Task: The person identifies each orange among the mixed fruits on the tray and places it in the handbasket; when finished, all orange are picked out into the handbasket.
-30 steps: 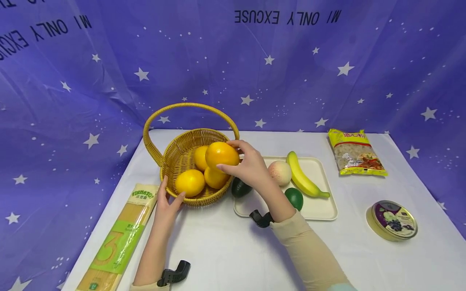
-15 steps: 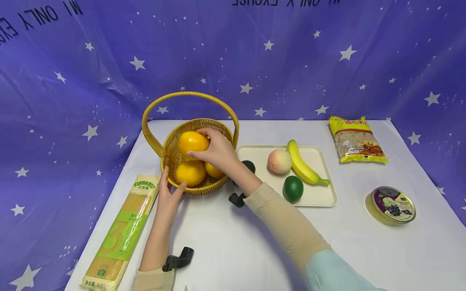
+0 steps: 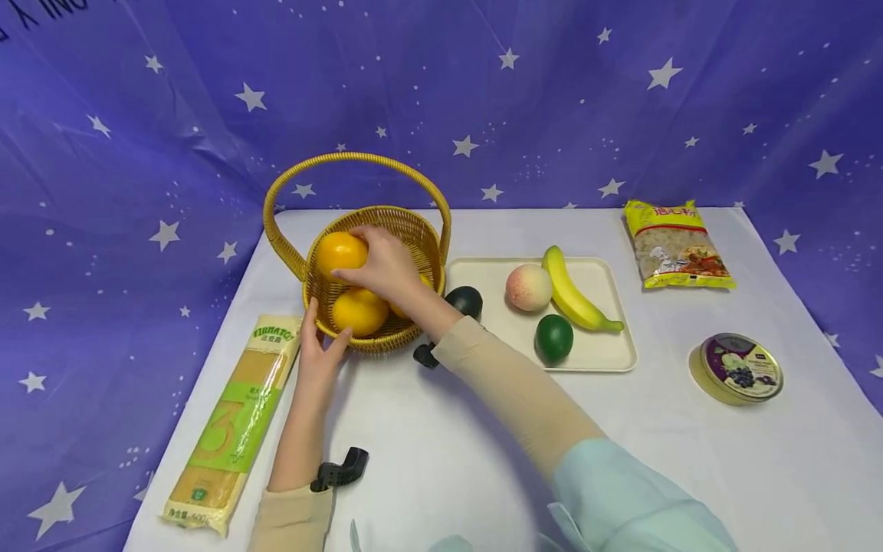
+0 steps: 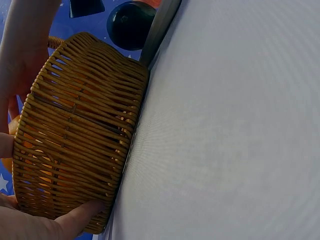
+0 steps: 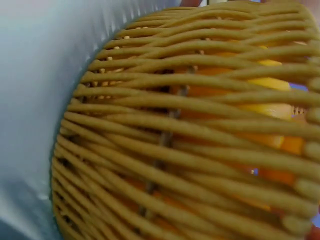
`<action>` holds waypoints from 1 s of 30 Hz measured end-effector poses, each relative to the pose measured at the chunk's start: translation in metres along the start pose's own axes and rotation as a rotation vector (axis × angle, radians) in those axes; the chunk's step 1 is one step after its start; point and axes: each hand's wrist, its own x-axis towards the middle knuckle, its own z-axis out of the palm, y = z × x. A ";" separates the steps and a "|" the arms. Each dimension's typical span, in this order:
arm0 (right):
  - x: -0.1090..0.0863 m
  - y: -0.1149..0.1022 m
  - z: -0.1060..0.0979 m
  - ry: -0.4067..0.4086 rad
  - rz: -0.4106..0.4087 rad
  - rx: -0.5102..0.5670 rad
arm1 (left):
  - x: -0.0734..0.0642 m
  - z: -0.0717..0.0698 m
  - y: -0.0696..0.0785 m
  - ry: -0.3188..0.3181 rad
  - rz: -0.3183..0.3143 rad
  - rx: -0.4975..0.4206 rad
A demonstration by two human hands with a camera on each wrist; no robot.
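My right hand (image 3: 386, 264) reaches into the yellow wicker basket (image 3: 393, 337) and holds an orange (image 3: 341, 253) between thumb and fingers, at the back left inside the rim. Another orange (image 3: 360, 312) lies in the front of the basket, and part of one more orange (image 3: 422, 285) shows beside my right wrist. My left hand (image 3: 320, 364) holds the basket's front left side. In the left wrist view, its fingers (image 4: 82, 217) lie along the woven wall (image 4: 80, 130). Through the weave in the right wrist view, only blurred orange patches show.
Right of the basket, a cream tray (image 3: 593, 360) bears a peach (image 3: 529, 287), a banana (image 3: 576, 295), a green avocado (image 3: 554, 339) and a dark avocado (image 3: 465, 301). A spaghetti pack (image 3: 237, 422) lies left, a yellow pasta bag (image 3: 679, 249) back right, a round tin (image 3: 738, 369) right.
My right hand has carried the orange leftward over the basket and down into its back left. My left hand stays at the basket's side. The head view has tilted downward.
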 end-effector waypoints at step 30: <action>-0.007 0.002 0.024 -0.036 -0.036 -0.179 | 0.009 -0.006 -0.023 0.014 0.083 0.076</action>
